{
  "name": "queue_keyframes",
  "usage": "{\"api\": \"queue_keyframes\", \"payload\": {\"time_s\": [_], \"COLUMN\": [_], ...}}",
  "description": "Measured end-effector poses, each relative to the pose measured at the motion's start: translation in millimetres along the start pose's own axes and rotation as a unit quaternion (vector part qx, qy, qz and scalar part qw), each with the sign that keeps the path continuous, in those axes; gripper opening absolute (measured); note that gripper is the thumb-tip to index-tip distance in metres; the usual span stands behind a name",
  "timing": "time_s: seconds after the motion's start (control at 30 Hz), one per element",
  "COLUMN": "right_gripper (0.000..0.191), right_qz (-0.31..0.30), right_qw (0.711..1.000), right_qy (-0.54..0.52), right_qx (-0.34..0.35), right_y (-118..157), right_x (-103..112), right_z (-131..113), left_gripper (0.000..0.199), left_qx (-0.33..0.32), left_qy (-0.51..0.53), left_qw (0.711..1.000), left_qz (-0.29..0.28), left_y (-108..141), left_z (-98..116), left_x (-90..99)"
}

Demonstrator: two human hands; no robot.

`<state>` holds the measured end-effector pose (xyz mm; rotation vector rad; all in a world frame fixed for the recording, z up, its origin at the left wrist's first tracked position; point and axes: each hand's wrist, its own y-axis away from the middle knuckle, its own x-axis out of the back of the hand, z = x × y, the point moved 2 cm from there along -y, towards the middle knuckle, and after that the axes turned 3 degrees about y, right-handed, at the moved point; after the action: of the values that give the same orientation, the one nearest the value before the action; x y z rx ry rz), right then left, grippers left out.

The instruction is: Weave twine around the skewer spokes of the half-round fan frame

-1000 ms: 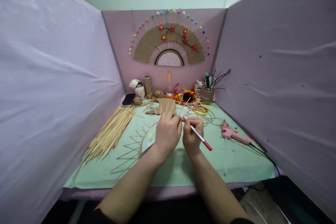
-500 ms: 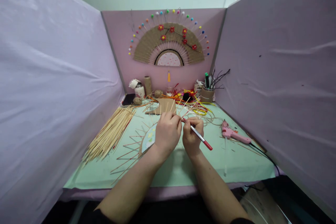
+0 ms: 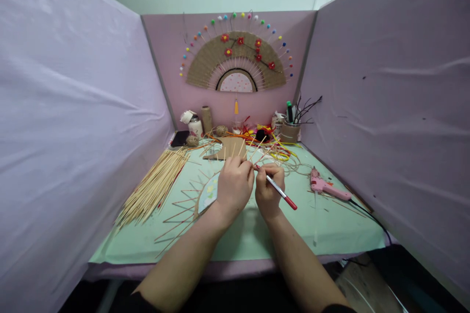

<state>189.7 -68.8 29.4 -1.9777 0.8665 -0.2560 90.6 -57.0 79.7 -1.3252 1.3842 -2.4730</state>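
Observation:
My right hand (image 3: 270,188) is closed around a red marker (image 3: 281,191) with a white-and-red barrel. Its tip points left and meets the fingers of my left hand (image 3: 235,183). That hand is bent over a half-round cardboard piece (image 3: 209,194) with a pale blue flowered face, its fingertips closed on a thin bamboo stick (image 3: 259,145). More sticks fan outward from the piece's curved edge. Those on the left are partly coloured red; several beyond my left hand look plain. The right part of the piece and the exact grip are hidden behind my hands.
A heap of bamboo sticks (image 3: 154,190) lies at left. To the right rests a pink glue gun (image 3: 326,186) with its cord. Cut cardboard (image 3: 232,147), cords (image 3: 286,154), a phone (image 3: 180,138) and a pen holder (image 3: 290,132) are at the back, below a decorated fan (image 3: 205,61).

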Motion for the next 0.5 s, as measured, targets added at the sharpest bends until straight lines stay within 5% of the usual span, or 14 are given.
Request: {"api": "queue_keyframes", "payload": {"time_s": [0.5], "right_gripper": [0.010], "right_qz": [0.002], "right_qw": [1.000], "right_qy": [0.007], "right_qx": [-0.001], "right_y": [-0.1], "right_x": [-0.2], "right_z": [-0.5], "left_gripper": [0.013], "left_qx": [-0.004], "left_qy": [-0.002], "left_qw": [1.000], "left_qz": [-0.002], "left_y": [0.3], "left_z": [0.1], "left_x": [0.6]}}
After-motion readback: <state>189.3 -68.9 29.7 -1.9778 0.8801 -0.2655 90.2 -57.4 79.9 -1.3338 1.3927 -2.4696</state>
